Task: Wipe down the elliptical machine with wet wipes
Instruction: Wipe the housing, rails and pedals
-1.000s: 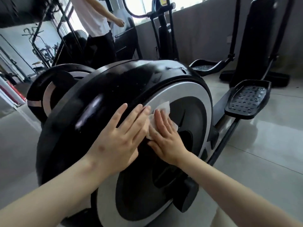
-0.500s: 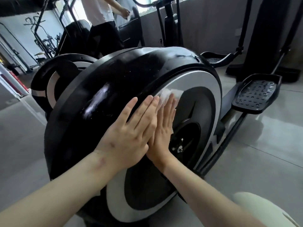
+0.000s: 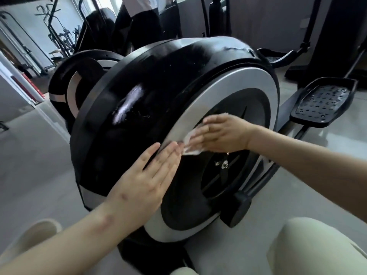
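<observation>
The elliptical machine's big black flywheel housing (image 3: 151,96) fills the middle of the view, with a silver ring (image 3: 248,84) around a black disc on its side. My right hand (image 3: 220,133) lies flat with straight fingers, pressing a white wet wipe (image 3: 189,148) against the silver ring near its left edge. My left hand (image 3: 147,179) rests flat on the housing's rim just below and left of the wipe, fingers straight, holding nothing. Most of the wipe is hidden under my right hand.
A black foot pedal (image 3: 323,102) juts out at the right on its arm. A second elliptical (image 3: 79,80) stands behind at the left, and a person (image 3: 143,18) stands beyond it. My knees (image 3: 309,249) are at the bottom. Grey floor surrounds the machine.
My right hand has turned from pointing upward to lying sideways and has slid the wipe down the silver ring toward my left hand. My left hand has shifted lower on the rim.
</observation>
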